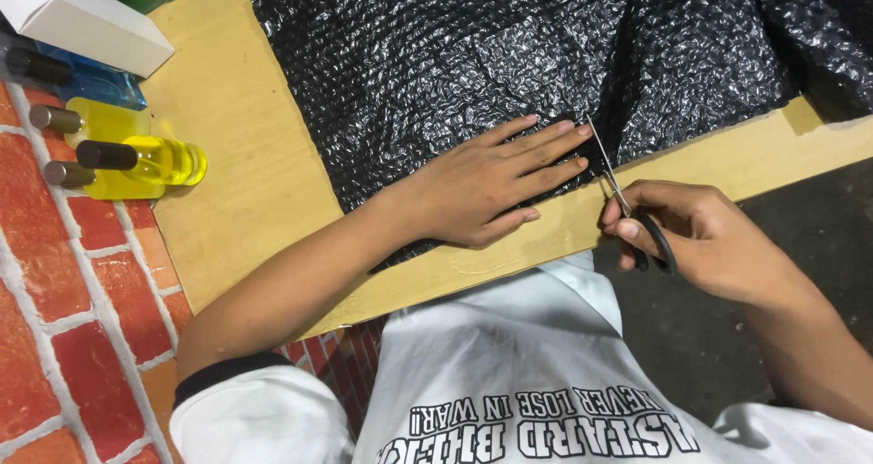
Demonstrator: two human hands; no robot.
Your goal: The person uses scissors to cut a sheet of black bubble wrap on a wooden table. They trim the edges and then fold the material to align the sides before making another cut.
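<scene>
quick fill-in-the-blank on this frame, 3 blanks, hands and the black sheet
1. The left hand lies flat on the black ____ wrap.
2. The right hand holds ____ with black handles at the wrap's near edge.
3. The yellow bottles lie on their ____, beside the wooden board.

Missing words: bubble; scissors; sides

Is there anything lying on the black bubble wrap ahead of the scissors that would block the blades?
Nothing visible does. The scissors in the right hand point into the black bubble wrap, and the sheet beyond the blade tips is bare. The left hand lies flat on the wrap just beside the blades, its fingertips close to them.
</scene>
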